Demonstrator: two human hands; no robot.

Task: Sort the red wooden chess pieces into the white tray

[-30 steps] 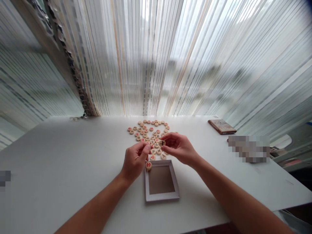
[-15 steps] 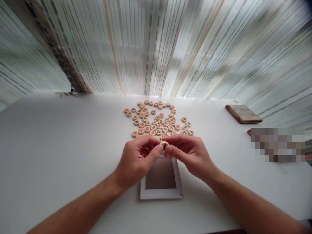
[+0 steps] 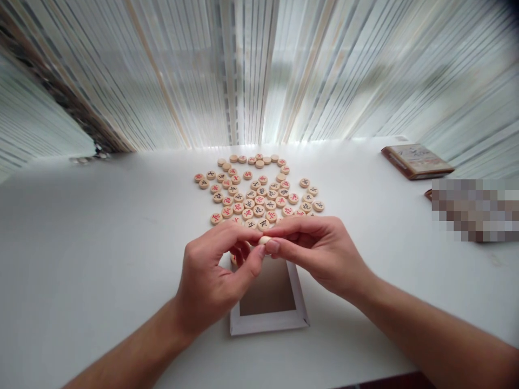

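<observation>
Between the thumbs and forefingers of my left hand [image 3: 221, 265] and my right hand [image 3: 320, 251] is a small round wooden xiangqi piece [image 3: 265, 240]. Both hands are closed on it, and its character is not visible now. Just below lies a white-rimmed open box [image 3: 270, 322] with a brown inside, its far part hidden by my hands. Beyond my fingers many xiangqi pieces [image 3: 259, 200] with red or black characters lie spread flat on the table. Another piece [image 3: 233, 259] shows in part behind my left fingers.
A brown-edged box or book [image 3: 417, 161] lies at the far right of the white table [image 3: 101, 243]. Nearer is a blurred-out item [image 3: 474, 210]. A striped string curtain [image 3: 251, 75] hangs along the far edge, with a small trinket [image 3: 97, 154] at the far left.
The held piece has been turned, so its black mark no longer shows. The view has shifted slightly; both hands still pinch the piece above the box.
</observation>
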